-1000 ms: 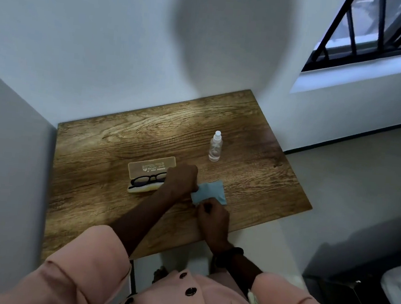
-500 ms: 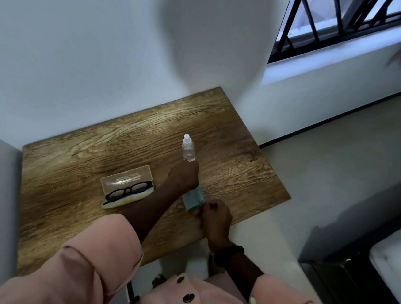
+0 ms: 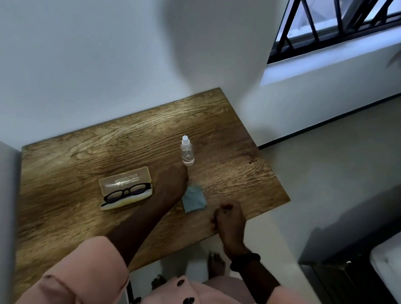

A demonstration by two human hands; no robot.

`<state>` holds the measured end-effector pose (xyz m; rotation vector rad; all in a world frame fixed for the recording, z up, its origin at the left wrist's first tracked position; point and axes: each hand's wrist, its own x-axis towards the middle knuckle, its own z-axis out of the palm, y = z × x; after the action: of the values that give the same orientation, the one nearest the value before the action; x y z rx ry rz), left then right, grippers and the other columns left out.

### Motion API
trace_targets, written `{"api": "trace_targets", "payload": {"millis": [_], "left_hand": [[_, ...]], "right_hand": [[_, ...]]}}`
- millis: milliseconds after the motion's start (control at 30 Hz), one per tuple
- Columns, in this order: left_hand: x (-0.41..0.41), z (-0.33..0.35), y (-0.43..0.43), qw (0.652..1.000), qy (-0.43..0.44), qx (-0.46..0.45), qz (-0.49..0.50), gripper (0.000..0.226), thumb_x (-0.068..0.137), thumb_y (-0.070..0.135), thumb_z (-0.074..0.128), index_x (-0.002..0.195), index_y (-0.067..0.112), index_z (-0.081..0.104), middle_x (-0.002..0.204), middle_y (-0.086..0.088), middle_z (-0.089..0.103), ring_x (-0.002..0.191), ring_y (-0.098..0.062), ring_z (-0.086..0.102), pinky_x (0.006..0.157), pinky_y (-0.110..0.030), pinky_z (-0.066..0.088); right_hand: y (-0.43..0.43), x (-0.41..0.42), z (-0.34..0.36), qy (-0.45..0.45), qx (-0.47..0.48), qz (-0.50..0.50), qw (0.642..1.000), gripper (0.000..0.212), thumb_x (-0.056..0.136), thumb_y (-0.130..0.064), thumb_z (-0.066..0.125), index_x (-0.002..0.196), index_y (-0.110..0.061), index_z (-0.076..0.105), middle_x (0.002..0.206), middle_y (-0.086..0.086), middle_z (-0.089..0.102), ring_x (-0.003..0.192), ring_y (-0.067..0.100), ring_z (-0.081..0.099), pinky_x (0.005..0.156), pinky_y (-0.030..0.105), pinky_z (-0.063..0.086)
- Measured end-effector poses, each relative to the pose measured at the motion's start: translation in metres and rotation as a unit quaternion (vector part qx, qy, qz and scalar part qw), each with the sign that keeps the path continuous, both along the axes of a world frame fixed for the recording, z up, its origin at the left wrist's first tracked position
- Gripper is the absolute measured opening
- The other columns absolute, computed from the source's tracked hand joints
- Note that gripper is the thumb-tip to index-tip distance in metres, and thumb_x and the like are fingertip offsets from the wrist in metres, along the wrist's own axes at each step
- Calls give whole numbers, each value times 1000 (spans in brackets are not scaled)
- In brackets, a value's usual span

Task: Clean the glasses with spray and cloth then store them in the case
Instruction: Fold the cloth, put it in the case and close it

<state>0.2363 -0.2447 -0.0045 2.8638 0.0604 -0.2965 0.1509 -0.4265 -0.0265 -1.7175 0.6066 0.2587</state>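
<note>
The black glasses (image 3: 127, 192) lie in the open case (image 3: 125, 181), which has a clear beige lid and a cream base, on the left half of the wooden table (image 3: 71, 164). A small clear spray bottle (image 3: 187, 152) stands upright near the table's middle. The blue-grey cloth (image 3: 194, 200) lies flat just in front of the bottle. My left hand (image 3: 170, 183) rests knuckles-up at the cloth's far left corner, just short of the bottle; its fingertips are hidden. My right hand (image 3: 228, 218) is a closed fist at the table's front edge, right of the cloth and apart from it.
The table stands in a corner between two white walls (image 3: 81, 54). A barred window (image 3: 341, 23) is at the upper right. Bare floor (image 3: 339, 177) lies to the right, and a dark piece of furniture (image 3: 366, 278) stands at the lower right.
My right hand has come off the cloth and drawn back to the table's front edge. The cloth now lies more spread out. My left hand stays at its far corner. The camera shifted.
</note>
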Motion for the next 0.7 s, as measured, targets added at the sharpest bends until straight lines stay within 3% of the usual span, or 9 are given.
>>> {"api": "trace_targets", "payload": {"millis": [133,267,400,533,633,700], "left_hand": [[-22,-5,12,996,19,-54,66,27,93,34,69,99,8,70,99,-11,72,93,-28,68,79,-43,57],[-36,-12,10,987,35,-110,115,25,87,36,77,93,12,70,94,-7,73,83,-20,68,72,-36,55],[-39,-15,8,988,15,-104,111,18,88,25,75,96,11,68,103,-10,71,93,-24,65,73,-32,45],[-40,-14,7,986,16,-113,121,17,89,23,74,100,11,69,105,-9,70,95,-24,66,80,-37,54],[-40,-16,8,982,15,-131,132,16,87,22,75,98,11,70,103,-9,71,94,-24,67,81,-39,56],[-40,-17,10,981,12,-141,132,14,87,22,74,96,11,71,101,-8,72,92,-24,68,80,-38,56]], "right_hand": [[-16,31,1,-148,-173,120,966,13,91,-11,66,103,-11,72,94,-2,71,87,11,64,78,25,50],[-5,76,0,-200,-207,291,912,21,91,-17,66,110,-18,74,105,0,71,94,13,64,86,31,53],[10,95,-4,-198,-281,419,840,29,88,-24,66,116,-24,70,106,1,61,97,16,59,80,34,53],[11,90,-10,-247,-358,477,764,28,88,-24,65,115,-20,69,108,3,58,100,20,54,74,32,49],[11,89,-12,-275,-386,478,740,17,86,-23,65,102,-19,70,102,0,58,93,20,55,64,28,42],[15,90,-10,-269,-383,475,745,11,83,-21,65,94,-18,67,98,-1,58,89,20,56,61,29,43]]}}
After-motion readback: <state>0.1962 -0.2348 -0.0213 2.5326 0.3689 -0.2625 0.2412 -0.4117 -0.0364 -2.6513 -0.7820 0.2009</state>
